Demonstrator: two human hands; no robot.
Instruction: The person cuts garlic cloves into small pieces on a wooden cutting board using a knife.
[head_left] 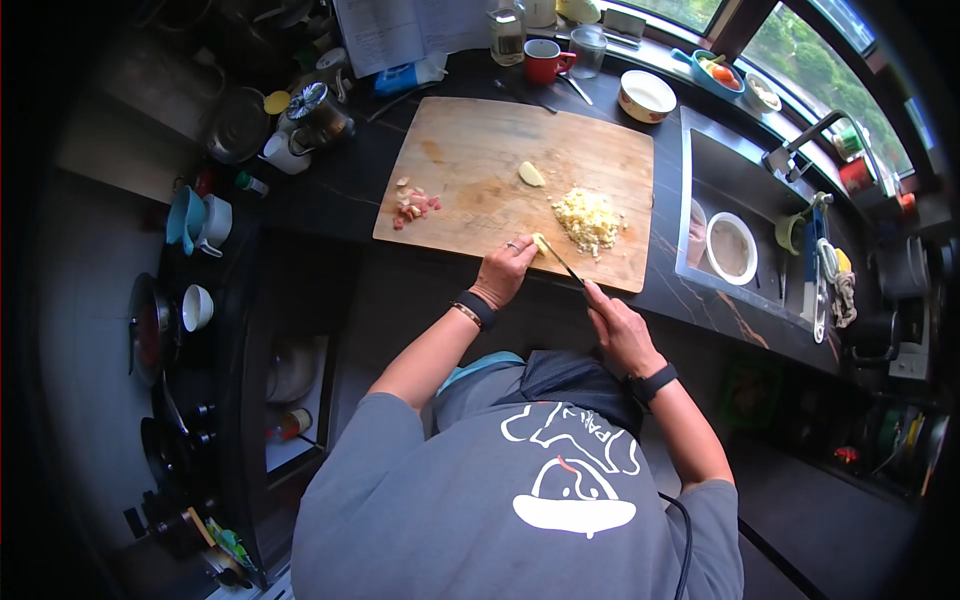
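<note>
Near the front edge of the wooden cutting board [470, 130], my left hand [503, 272] pinches a pale yellow piece that looks like potato [541, 244]. My right hand [622, 328] is closed around the handle of a knife [564, 264], its blade tip at that piece, close to my left fingertips. A heap of small pale yellow dice [587, 220] lies on the board to the right. Behind my hands rests a larger pale wedge [531, 174]. Pink and whitish chopped bits [414, 205] are gathered at the board's left side.
To the right is a sink [740, 170] holding a white bowl [731, 248], with a faucet [790, 155] above. Behind the board stand a white bowl [647, 97], a red mug [547, 63] and a glass jar [588, 50]. A metal pot [320, 115] is at the left.
</note>
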